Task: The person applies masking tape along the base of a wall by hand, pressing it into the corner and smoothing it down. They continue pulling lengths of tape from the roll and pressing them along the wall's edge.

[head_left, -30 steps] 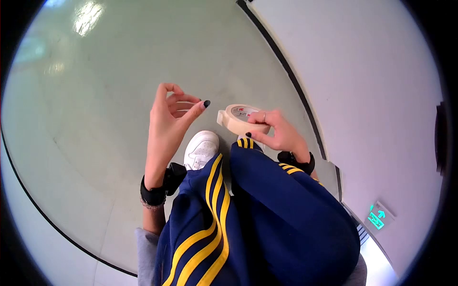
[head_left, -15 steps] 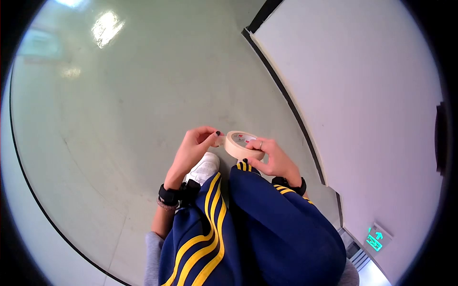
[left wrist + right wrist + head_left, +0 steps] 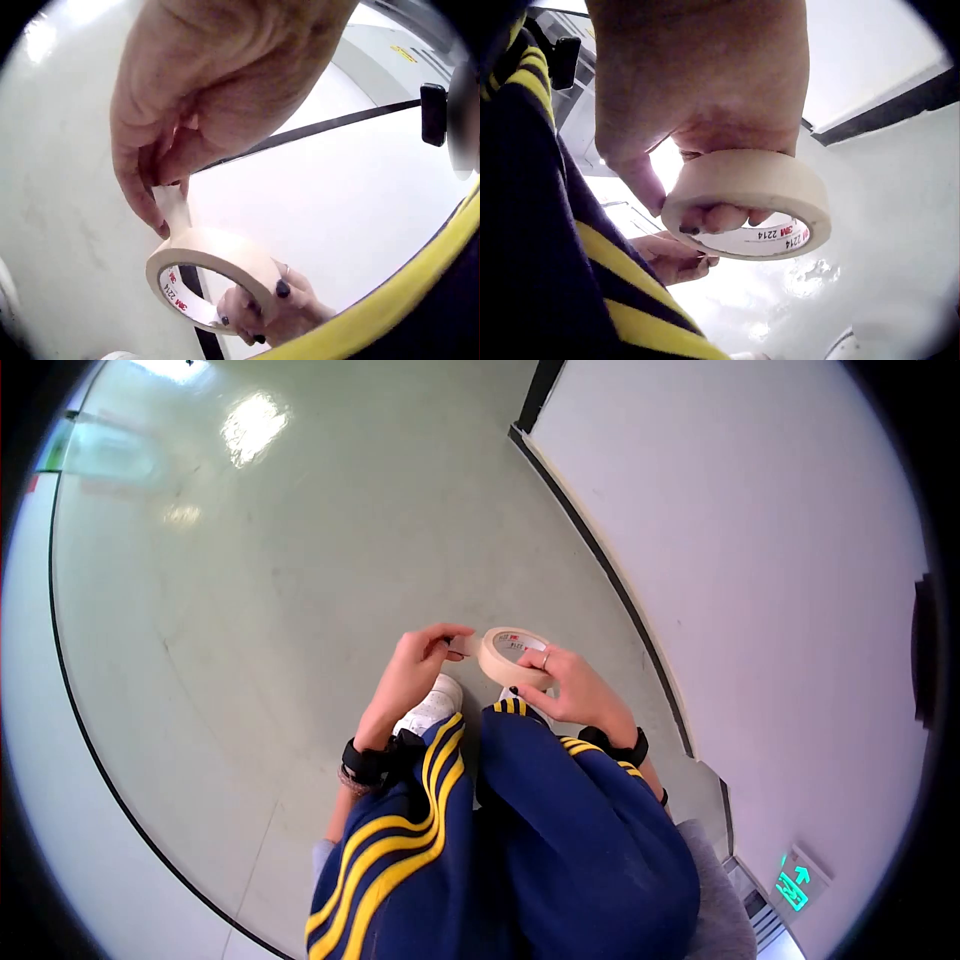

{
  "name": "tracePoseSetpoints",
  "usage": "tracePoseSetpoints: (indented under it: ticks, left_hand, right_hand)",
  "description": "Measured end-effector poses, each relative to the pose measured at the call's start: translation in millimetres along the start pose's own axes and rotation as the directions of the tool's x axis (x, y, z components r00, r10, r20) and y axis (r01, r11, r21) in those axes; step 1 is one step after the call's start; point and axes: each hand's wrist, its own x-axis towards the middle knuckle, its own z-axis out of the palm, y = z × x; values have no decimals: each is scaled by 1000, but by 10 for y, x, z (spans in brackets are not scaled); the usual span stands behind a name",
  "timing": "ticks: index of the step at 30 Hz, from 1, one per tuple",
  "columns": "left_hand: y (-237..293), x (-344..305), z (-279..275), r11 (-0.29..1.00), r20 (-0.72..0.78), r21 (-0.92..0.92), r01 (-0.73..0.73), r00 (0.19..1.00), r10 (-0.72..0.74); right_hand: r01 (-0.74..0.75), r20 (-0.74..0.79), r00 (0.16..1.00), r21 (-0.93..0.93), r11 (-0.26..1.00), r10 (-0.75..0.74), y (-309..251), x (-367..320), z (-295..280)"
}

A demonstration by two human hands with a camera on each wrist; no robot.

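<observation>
A roll of cream masking tape (image 3: 492, 661) is gripped by my right hand (image 3: 585, 690), its fingers through the core and the thumb outside. In the right wrist view the roll (image 3: 750, 176) hangs under my right hand (image 3: 705, 82), with fingertips showing inside the ring. Between thumb and fingers, my left hand (image 3: 405, 675) pinches the tape's loose end. The left wrist view shows that short free strip (image 3: 173, 210) running from my left hand (image 3: 217, 82) down to the roll (image 3: 225, 251).
Below the hands are knees in navy trousers (image 3: 590, 840) with yellow stripes, and a white shoe (image 3: 432, 705) on the grey floor (image 3: 330, 540). A white wall (image 3: 740, 560) with dark edging stands at the right. A green exit sign (image 3: 795, 885) is low right.
My left hand has come down and right to the roll and now pinches the tape's end. The right hand and roll are lower in view; the head view has shifted.
</observation>
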Motion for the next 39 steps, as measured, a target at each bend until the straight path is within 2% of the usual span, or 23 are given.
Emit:
tracePoseSetpoints:
  ticks: [4, 7, 9, 10, 12, 13, 14, 16, 17, 20, 22, 23, 25, 29, 31, 33, 36, 39]
  left_hand:
    - [-12, -35, -1, 999, -2, -38, 29, 1000, -29]
    - [76, -93, 25, 999, 31, 35, 23, 999, -24]
    - [178, -153, 87, 996, -70, 81, 31, 997, -26]
    - [200, -159, 106, 996, -72, 82, 33, 997, -27]
    - [257, -70, 73, 972, -130, 234, -21, 990, 52]
    - [295, -23, 10, 972, -139, 233, -31, 988, 65]
    - [350, 2, -81, 979, -112, 205, -22, 993, 46]
    - [505, -9, -176, 986, -63, 166, -15, 998, 26]
    - [625, -32, -181, 988, -43, 156, -18, 999, 25]
    - [805, -56, -141, 964, -58, 261, -48, 996, 65]
    - [807, -40, -110, 952, -79, 299, -67, 992, 95]
    - [821, -30, -84, 946, -77, 316, -72, 992, 101]
    - [826, -31, -11, 933, -119, 354, -68, 986, 117]
    - [853, -71, 97, 902, -112, 403, -152, 971, 213]
    - [771, -57, 101, 871, -65, 454, -186, 968, 241]
    - [783, -70, 114, 861, -47, 461, -216, 963, 267]
    - [995, -272, 204, 866, -52, 468, -176, 973, 226]
    - [1048, -315, 229, 799, 58, 521, -301, 946, 319]
  right_hand:
    - [11, 50, 999, -32, 999, -10, 25, 46, -18]
    - [51, 20, 999, -56, 997, -50, -32, 44, -32]
    - [23, 28, 999, -34, 999, -22, -136, 62, -87]
    - [-13, 38, 999, -23, 1000, 14, -177, 47, -100]
    - [-33, 50, 998, 2, 999, 33, -210, 21, -120]
    - [-55, 63, 997, 30, 998, 53, -224, 20, -130]
    - [-44, 66, 997, 21, 999, 43, -233, 12, -127]
    - [21, -12, 1000, 165, 986, -19, -229, -13, -113]
    - [30, -7, 1000, 160, 987, -29, -223, -17, -123]
    - [84, 15, 996, 252, 964, -90, -184, -32, -118]
    - [178, -39, 984, 109, 978, -175, -132, -48, -99]
    - [191, -53, 981, 114, 975, -186, -68, -34, -78]
    - [273, -75, 959, 9, 962, -272, 138, 8, 21]
    - [313, -144, 945, 122, 942, -295, 292, 57, 158]
    - [226, -127, 968, 82, 971, -215, 328, 65, 197]
    - [211, -153, 969, 99, 973, -194, 331, 79, 218]
    - [191, -194, 966, 103, 976, -168, 212, 3, 221]
    - [173, -274, 950, 73, 982, -147, 166, -18, 195]
